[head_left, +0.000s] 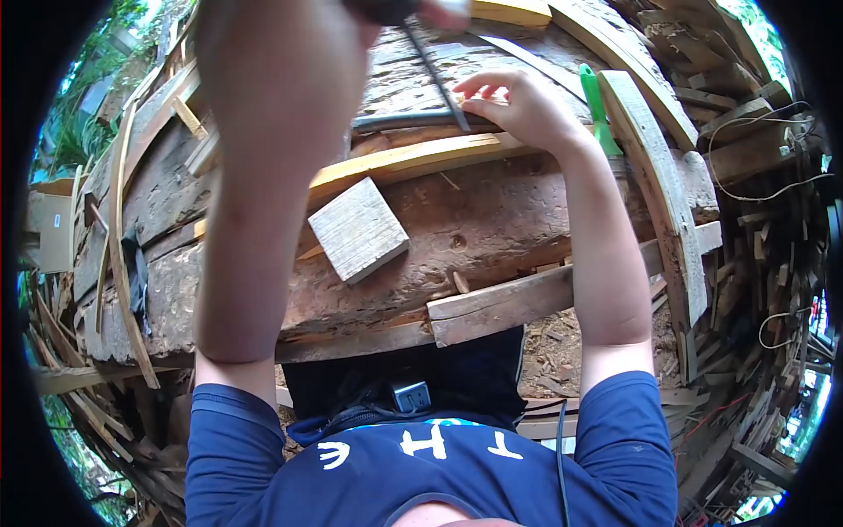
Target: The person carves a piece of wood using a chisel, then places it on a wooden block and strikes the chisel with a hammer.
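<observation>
Head view: your left hand (pixel 349 26) grips a tool (pixel 430 68) over the table (pixel 500 206), farther from its near edge than the block (pixel 358 227); your right hand (pixel 525 104) curls nearby, pinch indeterminable.

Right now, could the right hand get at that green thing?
Probably yes: the green thing lies just right of the right hand, and nothing seems to cover it. The fingers point away from it, so the hand would have to swing round; a plank sits close on its other side.
</observation>
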Demonstrator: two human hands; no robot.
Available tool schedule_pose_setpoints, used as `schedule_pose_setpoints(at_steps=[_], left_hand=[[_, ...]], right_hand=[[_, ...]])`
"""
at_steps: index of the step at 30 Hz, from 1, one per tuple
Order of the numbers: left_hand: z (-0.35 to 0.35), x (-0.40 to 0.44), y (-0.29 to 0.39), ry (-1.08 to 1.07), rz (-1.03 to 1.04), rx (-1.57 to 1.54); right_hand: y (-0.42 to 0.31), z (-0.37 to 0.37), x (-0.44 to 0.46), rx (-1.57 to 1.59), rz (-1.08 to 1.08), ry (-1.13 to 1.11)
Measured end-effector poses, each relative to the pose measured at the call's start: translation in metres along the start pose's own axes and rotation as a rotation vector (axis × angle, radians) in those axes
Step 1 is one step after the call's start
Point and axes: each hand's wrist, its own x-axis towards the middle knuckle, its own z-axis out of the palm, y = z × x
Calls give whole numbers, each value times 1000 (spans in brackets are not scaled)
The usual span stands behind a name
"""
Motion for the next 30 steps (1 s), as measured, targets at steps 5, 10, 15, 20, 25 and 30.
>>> schedule_pose_setpoints(at_steps=[5, 10, 15, 20, 25, 30], left_hand=[[0, -8, -57, -111, 21, 109], [-11, -7, -89, -178, 143, 146], [-17, 16, -93, -383, 444, 86], [-11, 16, -109, -344, 468, 123], [-7, 11, -113, -256, 373, 95], [-13, 18, -122, -253, 361, 109]], right_hand=[[-1, -1, -4, 87, -2, -1], [2, 9, 0, 143, -122, -25], [-7, 2, 3, 173, -88, -78], [-28, -14, -2, 113, 95, -169], [-10, 3, -2, 121, -15, -59], [-7, 4, -1, 106, -81, -44]])
